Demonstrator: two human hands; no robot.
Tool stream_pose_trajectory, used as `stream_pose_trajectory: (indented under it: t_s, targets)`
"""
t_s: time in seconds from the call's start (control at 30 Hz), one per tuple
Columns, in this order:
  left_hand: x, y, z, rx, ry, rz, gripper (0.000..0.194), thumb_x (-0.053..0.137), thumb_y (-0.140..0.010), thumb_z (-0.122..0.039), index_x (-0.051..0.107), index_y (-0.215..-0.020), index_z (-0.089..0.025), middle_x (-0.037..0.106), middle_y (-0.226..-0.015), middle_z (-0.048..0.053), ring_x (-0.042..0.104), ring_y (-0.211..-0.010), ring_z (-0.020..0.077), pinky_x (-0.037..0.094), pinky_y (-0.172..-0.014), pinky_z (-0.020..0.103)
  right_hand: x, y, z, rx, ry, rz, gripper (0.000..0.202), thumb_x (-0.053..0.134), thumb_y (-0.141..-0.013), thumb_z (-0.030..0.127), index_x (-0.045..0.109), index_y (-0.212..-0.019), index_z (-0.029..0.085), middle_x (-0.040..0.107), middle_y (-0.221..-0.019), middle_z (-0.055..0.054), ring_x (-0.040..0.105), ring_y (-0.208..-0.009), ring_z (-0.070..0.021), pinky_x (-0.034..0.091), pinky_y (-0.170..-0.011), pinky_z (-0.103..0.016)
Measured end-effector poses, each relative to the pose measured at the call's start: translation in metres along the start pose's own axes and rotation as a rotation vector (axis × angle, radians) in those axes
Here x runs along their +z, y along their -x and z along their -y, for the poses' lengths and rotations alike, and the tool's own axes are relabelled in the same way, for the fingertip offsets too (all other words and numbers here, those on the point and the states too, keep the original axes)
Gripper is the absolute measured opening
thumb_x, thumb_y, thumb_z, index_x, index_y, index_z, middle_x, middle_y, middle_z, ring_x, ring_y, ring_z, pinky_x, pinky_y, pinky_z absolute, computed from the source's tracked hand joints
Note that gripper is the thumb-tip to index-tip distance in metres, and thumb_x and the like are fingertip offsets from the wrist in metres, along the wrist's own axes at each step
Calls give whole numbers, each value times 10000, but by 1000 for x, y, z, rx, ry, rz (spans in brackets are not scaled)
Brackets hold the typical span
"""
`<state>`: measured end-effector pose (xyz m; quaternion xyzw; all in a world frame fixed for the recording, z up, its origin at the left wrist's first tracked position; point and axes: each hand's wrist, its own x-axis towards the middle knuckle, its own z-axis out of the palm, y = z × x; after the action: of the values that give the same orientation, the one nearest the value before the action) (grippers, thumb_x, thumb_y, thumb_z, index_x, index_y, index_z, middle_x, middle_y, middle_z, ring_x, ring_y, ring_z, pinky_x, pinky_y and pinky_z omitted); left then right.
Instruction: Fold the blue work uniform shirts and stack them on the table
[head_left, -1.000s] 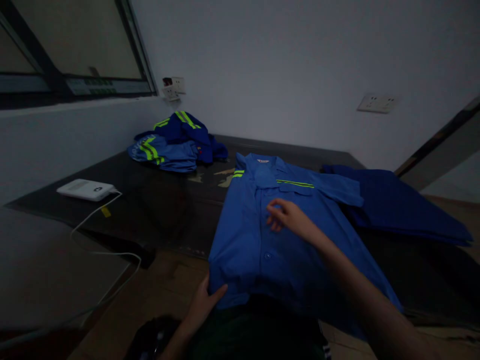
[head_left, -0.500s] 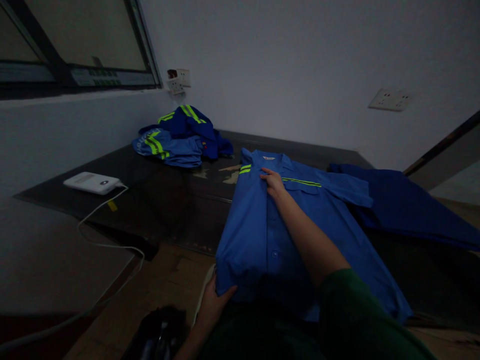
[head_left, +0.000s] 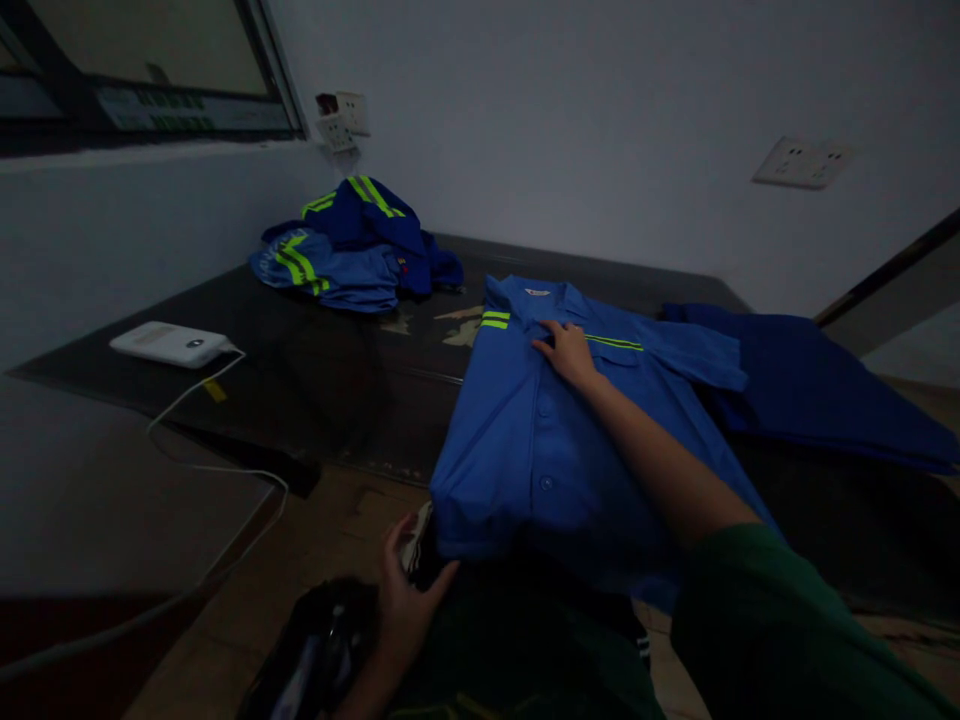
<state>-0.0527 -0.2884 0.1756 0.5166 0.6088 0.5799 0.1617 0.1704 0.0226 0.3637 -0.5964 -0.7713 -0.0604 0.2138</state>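
A light blue work shirt (head_left: 495, 440) with yellow-green stripes lies front up on the dark table, its left side folded inward and its lower end at the near edge. On its chest, just below the collar, rests my right hand (head_left: 568, 350), fingers spread on the cloth. My left hand (head_left: 409, 600) is beside the shirt's lower left corner, with thumb and fingers apart and nothing between them. The shirt's right sleeve stretches out toward dark blue folded cloth (head_left: 817, 385).
Crumpled blue garments with reflective stripes (head_left: 337, 250) are heaped at the back left of the table (head_left: 360, 400). A white power bank (head_left: 171, 343) with a cable (head_left: 191, 465) sits near the left edge. Wall sockets (head_left: 802, 163) are on the wall behind.
My left hand has let go of the shirt's lower left corner and moved slightly left. My right hand has slid a little right across the chest. The camera view has tilted down slightly.
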Motion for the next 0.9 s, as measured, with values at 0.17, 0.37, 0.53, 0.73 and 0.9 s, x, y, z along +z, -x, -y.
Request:
stream_pose_trajectory:
  t_s: [0.17, 0.37, 0.53, 0.73, 0.9]
  targets:
    - [-11, -29, -58, 625, -259, 165, 353, 607, -846, -167, 567, -1180, -273, 605, -1144, 67, 552, -1130, 230, 436, -988, 414, -22, 17, 1, -89, 26, 25, 335, 536, -905, 350, 649, -1171, 180, 620, -1082, -140, 548, -1031, -279, 441, -893, -393]
    - [11, -75, -104, 742, -476, 540, 513, 519, -887, -144, 424, -1387, -206, 479, -1427, 88, 390, -1340, 258, 250, -1133, 520, -5, 42, 2, -400, 1, 161, 432, 507, -923, 386, 568, -1312, 207, 463, -1414, -128, 414, -1278, -300, 371, -1032, -467]
    - [11, -74, -106, 771, -496, 648, 467, 518, -896, -157, 479, -1350, -261, 491, -1426, 48, 414, -1324, 269, 249, -1127, 559, 11, 45, -7, -379, -65, 218, 451, 450, -954, 365, 514, -1363, 186, 423, -1458, -136, 397, -1325, -280, 329, -1079, -468]
    - [-8, -101, -138, 696, -374, 835, 500, 605, -882, -376, 466, -1357, -307, 584, -1322, 42, 525, -1223, 257, 323, -1101, 545, -11, 26, -13, -301, -215, 141, 264, 509, -923, 276, 690, -1077, 161, 623, -1216, -120, 575, -1126, -223, 428, -989, -354]
    - [-4, -196, -178, 627, -155, 767, 325, 500, -943, -306, 560, -1261, -282, 633, -1226, 35, 574, -1145, 202, 410, -1048, 420, -30, -14, -41, 51, -253, 60, 192, 559, -870, 173, 685, -1014, 156, 679, -1063, -79, 620, -997, -181, 446, -899, -266]
